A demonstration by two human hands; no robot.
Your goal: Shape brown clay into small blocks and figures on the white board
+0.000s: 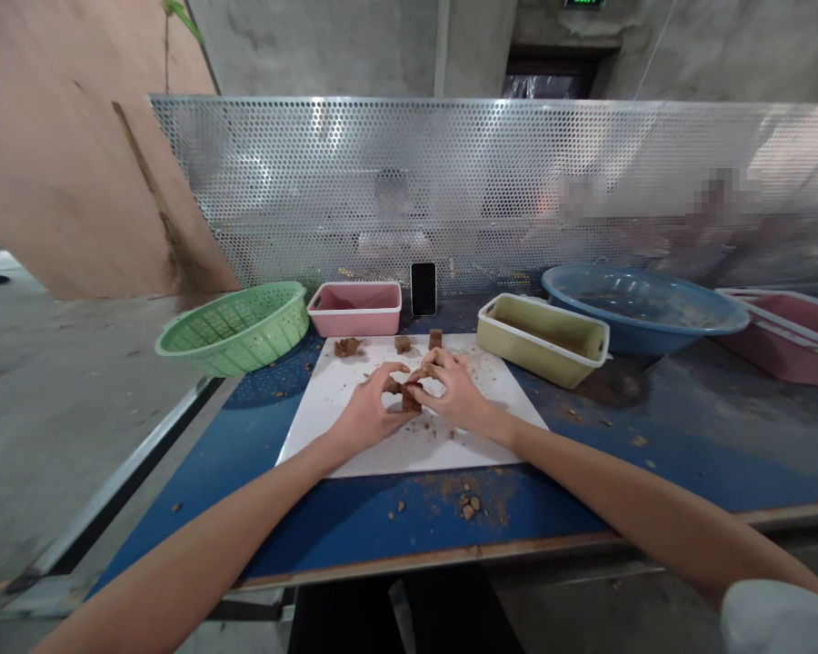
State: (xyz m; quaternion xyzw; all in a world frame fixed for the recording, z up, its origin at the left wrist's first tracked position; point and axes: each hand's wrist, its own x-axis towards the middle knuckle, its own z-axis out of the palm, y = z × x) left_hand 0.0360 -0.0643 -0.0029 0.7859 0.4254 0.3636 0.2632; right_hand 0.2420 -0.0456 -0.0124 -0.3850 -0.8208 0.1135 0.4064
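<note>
A small brown clay-like block [412, 398] stands on the white board [361, 459] between my hands. My left hand [372, 409] grips its left side, thumb low and fingers curled above. My right hand [453, 392] closes on its upper right side with thumb and fingers. Behind my hands, at the back of the board, lie a crumbly brown lump [346, 347], a small brown piece [402, 344] and an upright brown block [435, 339]. Brown crumbs are scattered over the board.
A green basket [238, 327], pink bin [355, 311], upright phone [423, 289], olive bin [542, 341], blue basin [644, 304] and another pink bin [791, 341] line the blue table's [300, 536] back. Behind stands a perforated metal screen [450, 182]. Crumbs lie near the front edge.
</note>
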